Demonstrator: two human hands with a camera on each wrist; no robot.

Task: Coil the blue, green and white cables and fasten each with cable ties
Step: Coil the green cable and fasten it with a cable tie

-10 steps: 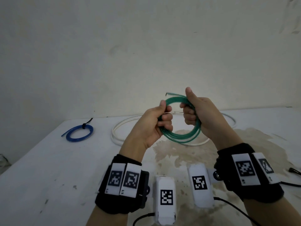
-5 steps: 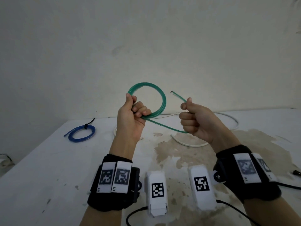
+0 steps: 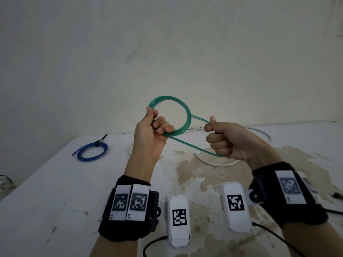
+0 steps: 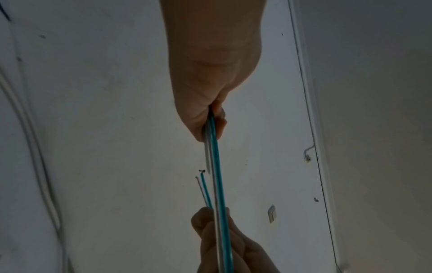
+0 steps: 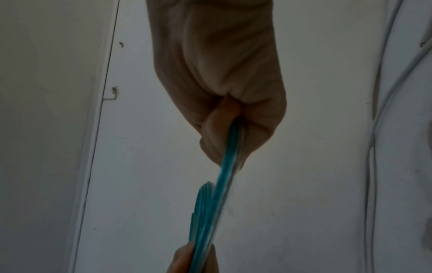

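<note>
My left hand (image 3: 156,127) grips a green cable (image 3: 187,112) wound into a round coil held upright above the table. A loose strand runs from the coil down and right into my right hand (image 3: 219,138), a fist closed round it, and the free end lies from the thumb back toward the coil. In the left wrist view the green cable (image 4: 216,166) leaves the left hand (image 4: 210,118). The right wrist view has the green cable (image 5: 228,175) coming out of the right hand (image 5: 224,129). A blue cable (image 3: 92,151), coiled and tied with a black tie, lies far left. The white cable (image 3: 213,162) lies loose behind my hands.
The white table (image 3: 55,191) has a brown stain (image 3: 204,175) at its middle. A pale wall rises right behind the table. A black lead (image 3: 336,196) lies at the right edge.
The hands, together on the full coil a second ago, have parted: the left lifted the coil up and left, the right drew a strand out to the right. Now the free end points back at the coil.
</note>
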